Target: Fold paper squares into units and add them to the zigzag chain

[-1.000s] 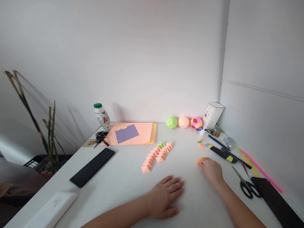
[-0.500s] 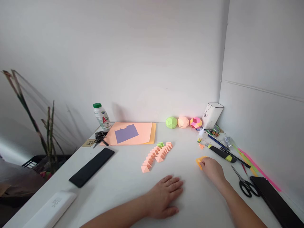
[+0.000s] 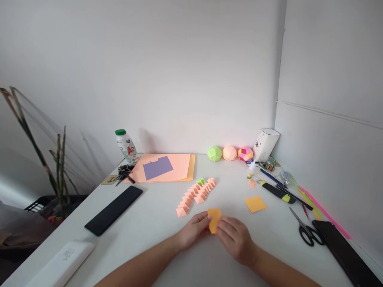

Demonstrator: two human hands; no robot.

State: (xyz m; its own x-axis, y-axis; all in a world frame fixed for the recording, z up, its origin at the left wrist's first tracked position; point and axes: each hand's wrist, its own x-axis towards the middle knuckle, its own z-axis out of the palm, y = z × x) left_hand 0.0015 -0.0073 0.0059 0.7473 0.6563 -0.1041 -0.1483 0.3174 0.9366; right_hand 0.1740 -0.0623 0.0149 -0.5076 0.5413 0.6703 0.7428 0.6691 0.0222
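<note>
A small orange piece of paper (image 3: pixel 214 221) is held up over the near middle of the table, between both hands. My left hand (image 3: pixel 196 230) pinches its left edge, thumb on the front. From the other side my right hand (image 3: pixel 237 240) grips its right edge with the fingers closed. To the right lie more orange paper pieces (image 3: pixel 255 204), flat on the table. Just beyond my hands stand two slanting rows of folded peach paper pyramids (image 3: pixel 188 199), with a green folded piece (image 3: pixel 200 181) at the far end.
Peach sheets (image 3: pixel 179 167) with a purple cutout lie at the back left, near a bottle (image 3: pixel 127 146) and keys (image 3: pixel 124 172). Paper balls (image 3: pixel 229 153) line the wall. Scissors (image 3: pixel 305 229), a cutter (image 3: pixel 277 192) and a black phone (image 3: pixel 344 247) lie right; a black slab (image 3: pixel 113 210) lies left.
My right hand has come from the orange paper at the right to the middle, bringing one piece. My left hand has risen from lying flat and now pinches that piece too.
</note>
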